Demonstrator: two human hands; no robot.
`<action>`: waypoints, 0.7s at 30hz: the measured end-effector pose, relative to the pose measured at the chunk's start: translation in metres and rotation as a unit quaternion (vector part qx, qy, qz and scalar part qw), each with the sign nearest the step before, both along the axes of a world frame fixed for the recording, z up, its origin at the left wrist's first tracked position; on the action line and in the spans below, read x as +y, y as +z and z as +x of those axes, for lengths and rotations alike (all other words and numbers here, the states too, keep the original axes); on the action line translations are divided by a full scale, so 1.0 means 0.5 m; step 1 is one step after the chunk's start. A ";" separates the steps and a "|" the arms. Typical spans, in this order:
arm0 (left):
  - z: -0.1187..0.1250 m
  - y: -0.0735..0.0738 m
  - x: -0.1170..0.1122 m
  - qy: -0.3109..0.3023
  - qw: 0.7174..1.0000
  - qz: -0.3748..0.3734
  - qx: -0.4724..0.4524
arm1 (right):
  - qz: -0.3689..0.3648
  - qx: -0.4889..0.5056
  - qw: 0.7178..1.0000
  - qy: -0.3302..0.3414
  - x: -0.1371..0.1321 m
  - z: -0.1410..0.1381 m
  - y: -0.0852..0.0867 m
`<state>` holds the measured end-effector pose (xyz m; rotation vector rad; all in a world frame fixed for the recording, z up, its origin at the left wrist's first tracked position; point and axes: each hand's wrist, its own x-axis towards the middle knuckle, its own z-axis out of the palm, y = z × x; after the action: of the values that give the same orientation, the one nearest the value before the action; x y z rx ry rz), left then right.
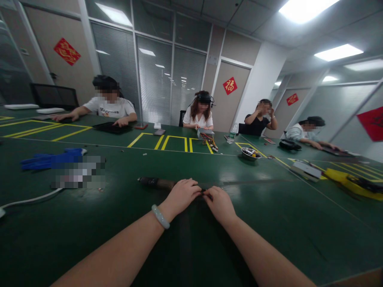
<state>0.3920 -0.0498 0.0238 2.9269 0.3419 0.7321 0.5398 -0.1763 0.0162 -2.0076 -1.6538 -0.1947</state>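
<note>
My left hand (182, 195) and my right hand (220, 204) meet over the green table (269, 223), fingers curled and pinched together around a small dark part I cannot make out. A dark, brownish rod-like object (155, 183) lies on the table just behind my left hand and seems to run under it. A pale bead bracelet (160, 216) circles my left wrist.
Blue gloves (52, 159) and a white cable (32, 198) lie to the left. A metal bowl (250, 153), a water bottle (231, 133), wires (209, 141) and a yellow item (350, 181) sit farther off. Several people work along the table's far side.
</note>
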 end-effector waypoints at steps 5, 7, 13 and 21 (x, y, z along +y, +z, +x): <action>0.002 -0.007 0.004 -0.005 1.000 -0.003 -0.003 | 0.001 0.008 1.000 -0.013 0.003 0.000 -0.002; 0.002 -0.009 0.003 -0.009 1.000 -0.002 -0.004 | -0.001 0.014 1.000 -0.022 0.005 0.002 -0.002; 0.002 -0.005 -0.004 -0.003 1.000 0.006 -0.012 | -0.008 0.036 0.999 -0.024 0.007 0.004 -0.001; 0.005 -0.007 -0.005 0.006 1.000 0.014 -0.015 | -0.006 0.048 0.999 -0.021 0.009 0.003 -0.004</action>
<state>0.3944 -0.0521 0.0204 2.9393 0.3508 0.7889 0.5414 -0.1716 0.0141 -2.0287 -1.5585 -0.1016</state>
